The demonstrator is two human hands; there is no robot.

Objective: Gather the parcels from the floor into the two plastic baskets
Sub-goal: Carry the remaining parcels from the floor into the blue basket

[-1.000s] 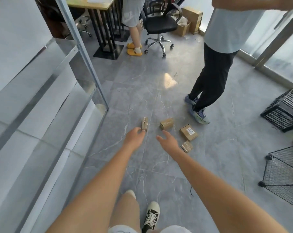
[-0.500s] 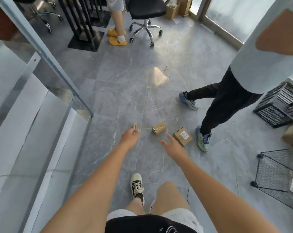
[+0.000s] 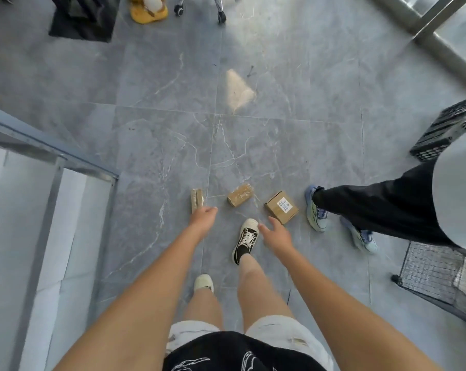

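So there are three cardboard parcels on the grey marble-look floor, lined up roughly in a row just ahead of the person's outstretched arms. The thin flat parcel [image 3: 197, 200] on the left is standing on its edge, and the left hand [image 3: 202, 220] sits just beside it, right at its near end; fingers look relaxed and loosely spread, not wrapped round anything, and I honestly can't tell if the knuckles are brushing the parcel or just short of it. The middle parcel [image 3: 240, 198], a small taped block, lies between the two hands but a bit further out than either, touching neither. The square parcel with the white label [image 3: 282, 207] is on the right, and the right hand [image 3: 276, 235] is near its closest corner, fingers held apart and pointing up toward it, nothing in its grip, a small gap between fingertips and box. The person's own black sneaker with a white toe [image 3: 245, 240] is planted between the hands, just below the middle parcel. Another person in black trousers stands to the right, one light blue-green shoe [image 3: 316, 209] just beside the labelled parcel. The baskets are well off to the right: a black plastic basket [image 3: 446, 132] at the edge of the view and a black wire basket [image 3: 435, 274] lower down, both well apart from the parcels and the hands.
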